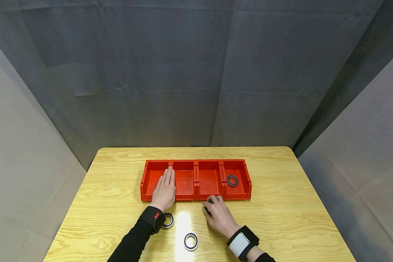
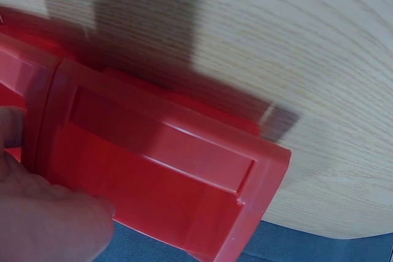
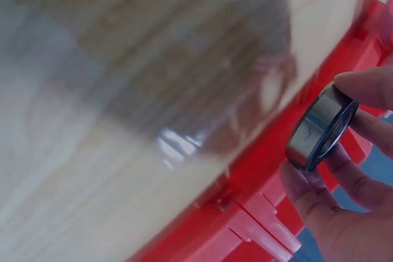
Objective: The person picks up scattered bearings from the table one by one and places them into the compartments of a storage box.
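A metal ball bearing (image 3: 316,128) is pinched between the thumb and fingers of my right hand (image 1: 219,215), just in front of the red bin row (image 1: 209,198). My left hand (image 1: 164,189) lies over the divider between the two leftmost compartments, its fingers straight and pointing away. One bearing (image 1: 232,185) lies flat in the rightmost compartment. Two more are on the table: a bearing (image 1: 173,220) beside my left wrist, partly covered by it, and another bearing (image 1: 191,249) nearer the front.
The light wooden table (image 1: 281,203) extends on both sides of the bins. Behind it hangs a dark grey cloth (image 1: 170,83), with pale panels (image 1: 23,153) to the left and right.
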Available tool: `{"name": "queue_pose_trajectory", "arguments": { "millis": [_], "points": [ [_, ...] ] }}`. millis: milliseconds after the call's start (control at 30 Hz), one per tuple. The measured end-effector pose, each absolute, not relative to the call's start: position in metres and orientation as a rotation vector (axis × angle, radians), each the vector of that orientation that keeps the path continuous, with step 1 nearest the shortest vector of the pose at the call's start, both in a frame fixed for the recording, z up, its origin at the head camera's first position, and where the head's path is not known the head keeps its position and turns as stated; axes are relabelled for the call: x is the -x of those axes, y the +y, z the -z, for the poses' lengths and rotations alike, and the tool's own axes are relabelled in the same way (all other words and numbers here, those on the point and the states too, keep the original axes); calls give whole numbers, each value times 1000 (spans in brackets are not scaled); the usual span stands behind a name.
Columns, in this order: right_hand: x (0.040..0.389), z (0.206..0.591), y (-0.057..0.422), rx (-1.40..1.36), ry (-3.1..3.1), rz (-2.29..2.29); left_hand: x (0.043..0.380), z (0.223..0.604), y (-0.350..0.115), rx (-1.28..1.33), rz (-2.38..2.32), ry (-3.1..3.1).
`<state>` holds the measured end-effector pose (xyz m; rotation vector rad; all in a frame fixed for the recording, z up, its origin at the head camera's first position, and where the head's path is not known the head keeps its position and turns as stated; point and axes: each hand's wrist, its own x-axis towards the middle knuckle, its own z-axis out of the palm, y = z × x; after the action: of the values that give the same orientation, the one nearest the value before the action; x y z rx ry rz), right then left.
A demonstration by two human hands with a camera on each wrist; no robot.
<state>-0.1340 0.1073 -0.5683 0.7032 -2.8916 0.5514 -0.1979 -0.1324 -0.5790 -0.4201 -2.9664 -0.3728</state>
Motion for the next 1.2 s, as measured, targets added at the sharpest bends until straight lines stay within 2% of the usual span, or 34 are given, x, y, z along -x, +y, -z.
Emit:
{"name": "queue_pose_trajectory", "arguments": {
  "millis": [1200],
  "points": [
    [195,511,103,-628,-2864,-565,197,579,-132,411,418,-2983]
  ]
}}
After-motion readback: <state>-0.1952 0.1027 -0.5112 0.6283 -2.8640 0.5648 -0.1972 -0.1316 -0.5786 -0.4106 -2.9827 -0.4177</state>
